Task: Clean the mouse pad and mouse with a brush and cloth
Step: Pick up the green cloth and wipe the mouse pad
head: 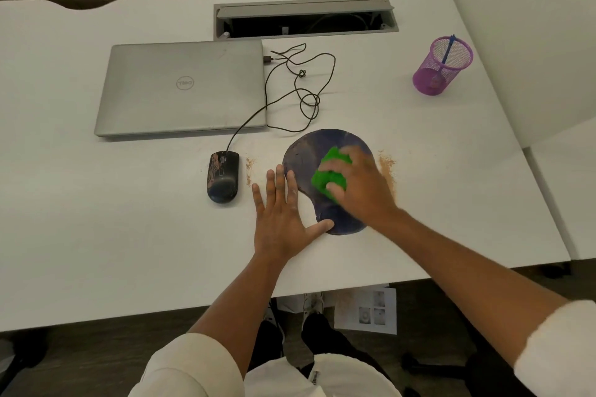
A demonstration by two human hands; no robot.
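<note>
Nearest the body, the left hand (280,215) lies flat with fingers spread on the white surface (129,235), its thumb touching the near edge of the mouse pad (309,148) and steadying it. The right hand (358,185) grips a bunched green cloth (329,171) and presses it on the pad's middle, so wiping the pad looks underway. Brown crumbs (387,167) lie on the surface just right of the pad, and a thinner line of grit (249,171) lies between pad and mouse (223,180). The mouse, left of the pad, bears brownish smears and seems not yet cleaned. No brush is clearly in view. There is open room to the right and toward the near edge; farther back, the mouse cable (300,97), closed laptop (182,89) and purple mesh cup (442,65) limit sweeping.
</note>
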